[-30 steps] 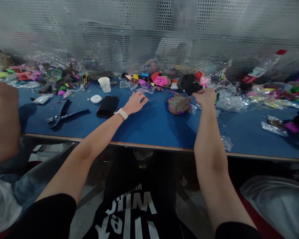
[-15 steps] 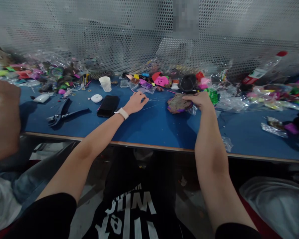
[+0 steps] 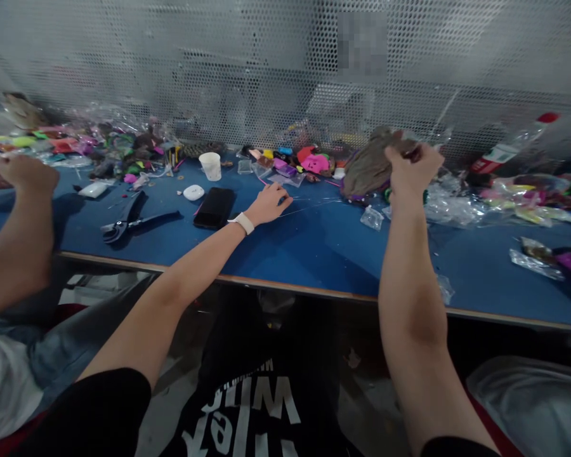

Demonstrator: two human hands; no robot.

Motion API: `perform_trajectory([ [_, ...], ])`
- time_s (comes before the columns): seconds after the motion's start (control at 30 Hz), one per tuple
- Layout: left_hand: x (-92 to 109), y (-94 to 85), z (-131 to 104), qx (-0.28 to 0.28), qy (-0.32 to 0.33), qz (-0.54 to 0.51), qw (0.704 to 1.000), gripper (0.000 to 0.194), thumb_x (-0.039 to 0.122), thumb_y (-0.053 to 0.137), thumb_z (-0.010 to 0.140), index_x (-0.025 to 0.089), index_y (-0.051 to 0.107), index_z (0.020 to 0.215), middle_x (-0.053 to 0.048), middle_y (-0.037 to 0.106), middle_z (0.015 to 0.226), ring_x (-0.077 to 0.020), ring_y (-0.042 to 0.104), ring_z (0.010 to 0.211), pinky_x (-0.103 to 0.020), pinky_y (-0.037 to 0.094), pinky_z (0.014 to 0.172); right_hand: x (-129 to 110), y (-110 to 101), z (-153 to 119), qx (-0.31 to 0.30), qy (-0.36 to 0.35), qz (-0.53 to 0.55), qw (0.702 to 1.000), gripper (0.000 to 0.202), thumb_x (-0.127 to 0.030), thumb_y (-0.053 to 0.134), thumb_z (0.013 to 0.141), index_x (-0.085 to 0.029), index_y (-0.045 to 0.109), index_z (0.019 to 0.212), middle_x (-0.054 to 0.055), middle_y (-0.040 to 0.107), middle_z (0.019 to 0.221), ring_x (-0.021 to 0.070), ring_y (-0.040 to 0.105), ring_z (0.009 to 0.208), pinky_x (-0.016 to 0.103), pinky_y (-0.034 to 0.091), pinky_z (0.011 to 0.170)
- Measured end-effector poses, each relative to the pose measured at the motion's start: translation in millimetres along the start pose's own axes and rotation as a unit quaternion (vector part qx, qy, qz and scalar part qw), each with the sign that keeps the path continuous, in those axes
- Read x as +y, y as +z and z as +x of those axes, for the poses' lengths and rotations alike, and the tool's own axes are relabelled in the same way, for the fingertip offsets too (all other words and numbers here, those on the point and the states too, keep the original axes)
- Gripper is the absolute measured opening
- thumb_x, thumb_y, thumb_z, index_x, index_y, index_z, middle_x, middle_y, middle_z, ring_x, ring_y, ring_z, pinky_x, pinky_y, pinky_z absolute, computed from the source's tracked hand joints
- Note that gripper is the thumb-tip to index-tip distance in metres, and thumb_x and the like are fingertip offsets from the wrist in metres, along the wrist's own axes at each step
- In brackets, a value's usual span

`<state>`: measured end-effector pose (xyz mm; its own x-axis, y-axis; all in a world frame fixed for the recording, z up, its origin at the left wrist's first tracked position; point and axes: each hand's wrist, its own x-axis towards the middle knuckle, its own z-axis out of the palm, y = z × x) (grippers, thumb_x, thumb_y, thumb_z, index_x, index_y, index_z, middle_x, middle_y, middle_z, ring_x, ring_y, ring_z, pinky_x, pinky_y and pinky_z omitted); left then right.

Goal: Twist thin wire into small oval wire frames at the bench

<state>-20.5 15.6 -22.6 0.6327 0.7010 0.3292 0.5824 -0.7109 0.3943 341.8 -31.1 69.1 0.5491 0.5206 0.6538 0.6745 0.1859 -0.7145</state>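
Grey-brown lump (image 3: 368, 168) is on the far side, right of centre, tipped up on a slant, in the head cam. Right hand (image 3: 416, 168) has it: fingers are clamped on the upper right edge, so most of the lump hangs out to their left. Can't tell if its low edge touches the blue tabletop (image 3: 285, 254). Small clear packet (image 3: 372, 218) lies just on the near side of it.

Left hand (image 3: 269, 203) is over near the middle, well apart from the lump, fingers curled, with some thin clear threads (image 3: 309, 208) running off to the right. Honestly can't tell if they're pinching those. Black phone (image 3: 214, 207) sits left of that hand, and a white cup (image 3: 210, 166) stands farther back.
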Motion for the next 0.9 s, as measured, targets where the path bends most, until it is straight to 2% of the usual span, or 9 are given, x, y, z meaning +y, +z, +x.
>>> perform_trajectory([
  [0.07,0.9,2.7,0.4,0.001,0.009,0.0,1.0,0.038,0.043,0.05,0.122,0.018,0.079,0.122,-0.02,0.071,0.141,-0.0379,0.065,0.141,-0.063,0.051,0.132,-18.3,10.3,19.3,0.066,-0.067,-0.077,0.993,0.029,-0.022,0.087,0.096,-0.012,0.076,0.121,0.016,0.082,0.125,0.0395,0.074,0.132,0.062,0.055,0.123],
  [0.1,1.5,3.5,0.0,0.003,0.011,-0.001,1.0,0.038,0.043,0.05,0.122,0.018,0.079,0.122,-0.02,0.071,0.142,-0.0381,0.065,0.142,-0.063,0.051,0.132,-27.4,19.1,28.5,0.05,-0.1,-0.098,0.989,0.038,-0.025,0.087,0.099,-0.011,0.074,0.132,0.019,0.08,0.137,0.0408,0.07,0.14,0.064,0.049,0.128],
  [0.2,3.0,3.2,-2.6,0.002,0.002,-0.005,1.0,0.039,0.044,0.051,0.121,0.018,0.08,0.122,-0.021,0.07,0.147,-0.0395,0.063,0.144,-0.064,0.054,0.129,-48.3,55.5,46.9,-0.143,-0.196,-0.143,0.959,0.057,-0.029,0.093,0.1,-0.011,0.071,0.149,0.024,0.072,0.159,0.0397,0.063,0.152,0.059,0.04,0.137],
  [0.27,2.7,0.6,-4.6,0.0,-0.008,-0.005,1.0,0.04,0.046,0.051,0.122,0.018,0.08,0.122,-0.02,0.07,0.147,-0.0399,0.063,0.144,-0.064,0.055,0.128,-53.8,79.3,47.7,-0.255,-0.219,-0.202,0.92,0.058,-0.032,0.098,0.095,-0.011,0.077,0.144,0.024,0.074,0.159,0.0405,0.063,0.152,0.058,0.042,0.137],
  [0.33,0.6,-2.8,-5.5,-0.002,-0.019,-0.003,1.0,0.041,0.047,0.051,0.122,0.018,0.081,0.123,-0.02,0.07,0.145,-0.0402,0.064,0.142,-0.064,0.056,0.126,-52.1,94.9,39.2,-0.318,-0.213,-0.244,0.891,0.049,-0.033,0.098,0.093,-0.012,0.082,0.135,0.022,0.079,0.151,0.0417,0.068,0.145,0.058,0.047,0.132],
  [0.4,-2.7,-5.8,-5.1,-0.01,-0.022,0.001,1.0,0.04,0.047,0.052,0.121,0.019,0.08,0.126,-0.02,0.07,0.144,-0.0399,0.064,0.142,-0.064,0.057,0.126,-44.9,99.8,23.5,-0.332,-0.196,-0.247,0.889,0.04,-0.037,0.095,0.094,-0.016,0.086,0.127,0.019,0.083,0.141,0.0429,0.072,0.136,0.058,0.052,0.126],
  [0.6,-5.1,-6.9,-3.2,-0.017,-0.023,0.019,0.999,0.035,0.043,0.06,0.116,0.018,0.076,0.135,-0.022,0.069,0.147,-0.0423,0.063,0.146,-0.063,0.057,0.124,-19.3,83.2,-24.5,-0.339,-0.138,-0.261,0.893,0.047,-0.051,0.091,0.094,-0.018,0.088,0.126,0.022,0.085,0.129,0.046,0.076,0.128,0.058,0.057,0.121],
  [0.73,-0.7,-5.3,-4.5,-0.025,-0.025,0.021,0.999,0.033,0.041,0.06,0.115,0.019,0.075,0.134,-0.022,0.069,0.148,-0.0426,0.062,0.147,-0.065,0.057,0.124,-8.6,87.3,-24.4,-0.358,-0.109,-0.305,0.876,0.066,-0.061,0.099,0.086,-0.015,0.086,0.132,0.024,0.083,0.138,0.0477,0.076,0.133,0.057,0.059,0.12],
  [0.9,-0.1,-6.9,-6.4,-0.036,-0.016,0.016,0.999,0.032,0.041,0.059,0.115,0.02,0.076,0.132,-0.02,0.069,0.147,-0.0403,0.063,0.147,-0.063,0.054,0.129,1.9,96.0,-7.4,-0.439,0.007,-0.287,0.851,0.055,-0.056,0.108,0.074,-0.018,0.085,0.106,0.014,0.088,0.111,0.0388,0.081,0.115,0.045,0.065,0.105],
])
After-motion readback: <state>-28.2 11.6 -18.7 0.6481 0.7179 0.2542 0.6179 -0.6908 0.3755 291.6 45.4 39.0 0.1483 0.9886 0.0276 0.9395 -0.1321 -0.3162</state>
